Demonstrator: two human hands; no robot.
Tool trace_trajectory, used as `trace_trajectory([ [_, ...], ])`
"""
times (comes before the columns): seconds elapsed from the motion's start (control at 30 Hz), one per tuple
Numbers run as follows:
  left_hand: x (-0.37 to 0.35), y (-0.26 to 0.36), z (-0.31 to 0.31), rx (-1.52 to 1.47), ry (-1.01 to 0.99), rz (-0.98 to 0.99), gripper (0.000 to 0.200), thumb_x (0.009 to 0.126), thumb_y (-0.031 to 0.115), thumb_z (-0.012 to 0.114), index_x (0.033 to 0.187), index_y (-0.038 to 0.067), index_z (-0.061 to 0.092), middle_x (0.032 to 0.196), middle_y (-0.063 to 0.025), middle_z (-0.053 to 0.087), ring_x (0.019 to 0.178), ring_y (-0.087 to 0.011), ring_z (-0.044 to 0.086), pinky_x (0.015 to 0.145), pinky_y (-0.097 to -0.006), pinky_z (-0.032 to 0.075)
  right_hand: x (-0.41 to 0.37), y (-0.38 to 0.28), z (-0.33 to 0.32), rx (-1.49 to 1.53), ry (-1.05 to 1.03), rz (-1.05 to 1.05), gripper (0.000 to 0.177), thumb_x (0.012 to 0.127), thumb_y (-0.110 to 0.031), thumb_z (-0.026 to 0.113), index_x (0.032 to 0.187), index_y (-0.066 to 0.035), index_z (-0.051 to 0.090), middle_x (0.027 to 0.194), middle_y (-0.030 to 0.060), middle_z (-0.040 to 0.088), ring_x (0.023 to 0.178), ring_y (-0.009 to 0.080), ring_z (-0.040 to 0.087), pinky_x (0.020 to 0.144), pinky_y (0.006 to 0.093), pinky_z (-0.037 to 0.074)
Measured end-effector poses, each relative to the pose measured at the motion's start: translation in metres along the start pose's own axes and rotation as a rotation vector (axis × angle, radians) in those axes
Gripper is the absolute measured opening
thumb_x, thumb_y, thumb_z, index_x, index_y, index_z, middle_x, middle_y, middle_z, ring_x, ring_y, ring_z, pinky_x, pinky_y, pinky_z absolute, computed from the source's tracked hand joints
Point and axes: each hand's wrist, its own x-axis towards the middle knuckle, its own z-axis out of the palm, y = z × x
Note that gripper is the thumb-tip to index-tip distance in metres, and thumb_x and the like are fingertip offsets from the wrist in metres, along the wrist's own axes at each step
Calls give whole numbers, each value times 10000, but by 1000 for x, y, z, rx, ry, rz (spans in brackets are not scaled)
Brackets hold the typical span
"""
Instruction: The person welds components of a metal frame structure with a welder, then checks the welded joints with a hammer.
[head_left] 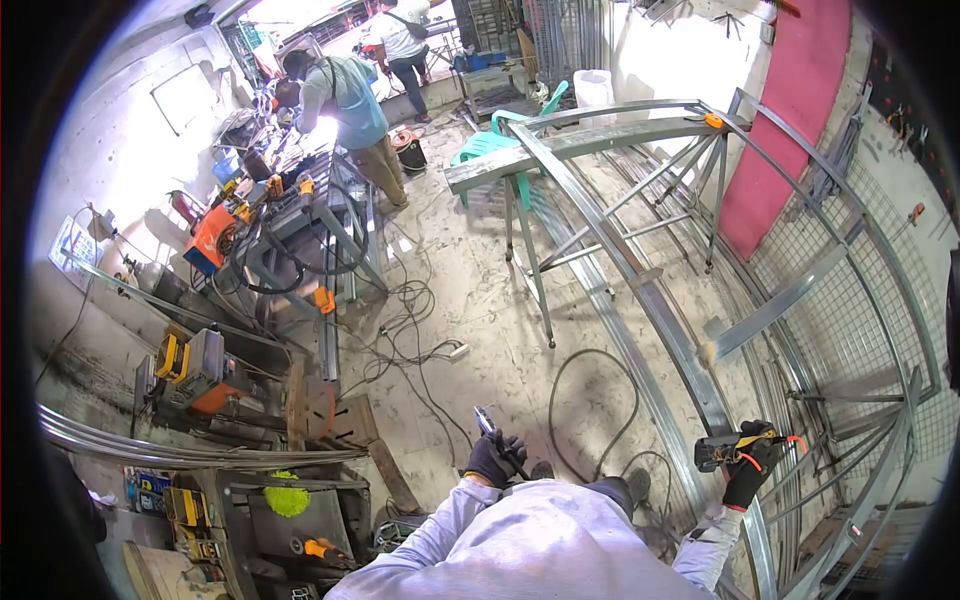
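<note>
My left hand [492, 457], in a dark glove, is closed round the dark handle of a hand tool [487, 420] with a shiny metal head, held over the floor. On the right, my right hand [748, 482], also gloved, grips a black and yellow power tool [716, 452] with orange parts. That tool is beside a long metal beam [672, 338] of a large curved metal frame. A cable lies looped on the floor between my two hands.
Two other people stand at the back; one bends over a workbench [300, 215] crowded with tools. A green chair [482, 148] and a metal trestle [527, 235] stand by the frame. Cables [410, 300] trail over the floor. Metal tubes [200, 452] and shelving are at the left.
</note>
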Motion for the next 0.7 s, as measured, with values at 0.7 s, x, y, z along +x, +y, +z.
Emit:
trace_trajectory([
  [0.7,16,5,-24,166,-14,120,224,1024,274,506,1100,64,523,1144,-211,574,984,-434,601,858,-589,525,8,10,-14,-96,-97,-20,428,1031,-388,544,1216,-8,611,1124,125,715,1017,224,668,923,358,508],
])
